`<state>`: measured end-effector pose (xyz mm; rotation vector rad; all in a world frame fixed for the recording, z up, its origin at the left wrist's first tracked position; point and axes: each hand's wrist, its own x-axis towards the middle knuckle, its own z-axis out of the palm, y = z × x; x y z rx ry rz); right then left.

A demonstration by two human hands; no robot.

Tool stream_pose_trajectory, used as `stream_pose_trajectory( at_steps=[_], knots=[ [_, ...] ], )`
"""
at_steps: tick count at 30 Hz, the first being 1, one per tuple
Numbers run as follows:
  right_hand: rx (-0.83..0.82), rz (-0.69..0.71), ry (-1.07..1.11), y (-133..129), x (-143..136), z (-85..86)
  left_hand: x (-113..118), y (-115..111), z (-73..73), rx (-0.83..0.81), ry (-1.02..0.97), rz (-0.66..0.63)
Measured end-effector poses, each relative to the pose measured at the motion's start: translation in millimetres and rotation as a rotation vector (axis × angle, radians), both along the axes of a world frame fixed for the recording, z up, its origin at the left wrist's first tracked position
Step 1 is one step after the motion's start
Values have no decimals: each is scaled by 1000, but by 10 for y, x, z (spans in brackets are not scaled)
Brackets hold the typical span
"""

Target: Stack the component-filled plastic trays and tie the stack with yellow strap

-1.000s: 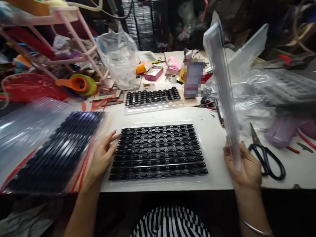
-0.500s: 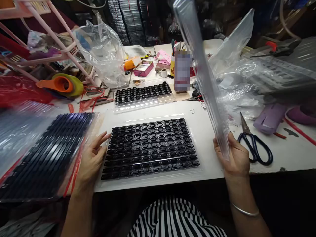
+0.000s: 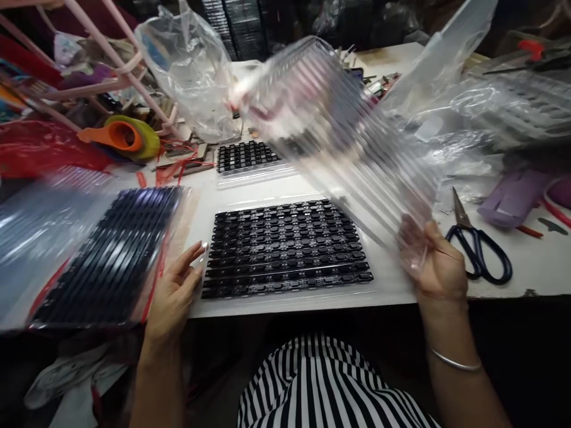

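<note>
My right hand point(image 3: 439, 264) grips the lower right corner of a clear ribbed plastic tray point(image 3: 357, 142), which is raised, tilted and blurred by motion. Beneath and left of it, a second clear tray point(image 3: 285, 302) lies flat near the table's front edge. Rows of small black connectors point(image 3: 285, 249) fill this lower tray. At its left edge is my left hand point(image 3: 176, 291), thumb and fingers closed on the rim. Behind, partly hidden by the raised tray, sits another clear tray with black connectors point(image 3: 245, 157).
Left of my left hand lies a plastic-wrapped stack of black strips point(image 3: 111, 255). Blue-handled scissors point(image 3: 482, 249) rest right of my right hand. A pink rack point(image 3: 98, 50), an orange tape dispenser point(image 3: 118, 137) and clear plastic bags point(image 3: 191, 77) stand behind on the table point(image 3: 392, 291).
The clear tray in my right hand has swung from nearly edge-on to face-on, its top tipping left over the connector-filled tray. My left hand stays at that tray's left edge. The view has shifted slightly.
</note>
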<state>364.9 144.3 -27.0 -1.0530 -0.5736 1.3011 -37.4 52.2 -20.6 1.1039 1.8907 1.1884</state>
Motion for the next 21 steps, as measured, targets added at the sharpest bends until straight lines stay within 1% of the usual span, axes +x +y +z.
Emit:
stream_pose_trajectory(
  at_steps=[2, 3, 4, 5, 6, 8, 9, 10, 12, 15, 21],
  knots=[
    [47, -16, -3, 1, -68, 84, 3, -2, 107, 35, 144, 87],
    [73, -8, -12, 3, -114, 130, 16, 8, 184, 88, 182, 134],
    [99, 12, -27, 4, -168, 179, 39, 23, 272, 154, 168, 160],
    [125, 39, -49, 2, -232, 229, 70, 40, 366, 212, 77, 142],
    [154, 68, -74, -4, -301, 281, 105, 58, 459, 248, -58, 93],
    [220, 119, -128, -28, -447, 382, 174, 85, 617, 235, -329, -22],
    [250, 141, -153, -44, -514, 430, 199, 89, 672, 208, -408, -59],
    [275, 162, -176, -59, -573, 473, 213, 85, 709, 182, -444, -78],
    [308, 192, -217, -79, -657, 541, 206, 57, 731, 172, -452, -74],
    [327, 231, -242, -71, -702, 585, 130, -16, 691, 173, -480, -81],
    [258, 305, -228, -35, -720, 527, 6, -133, 615, 195, -584, -34]
  ],
)
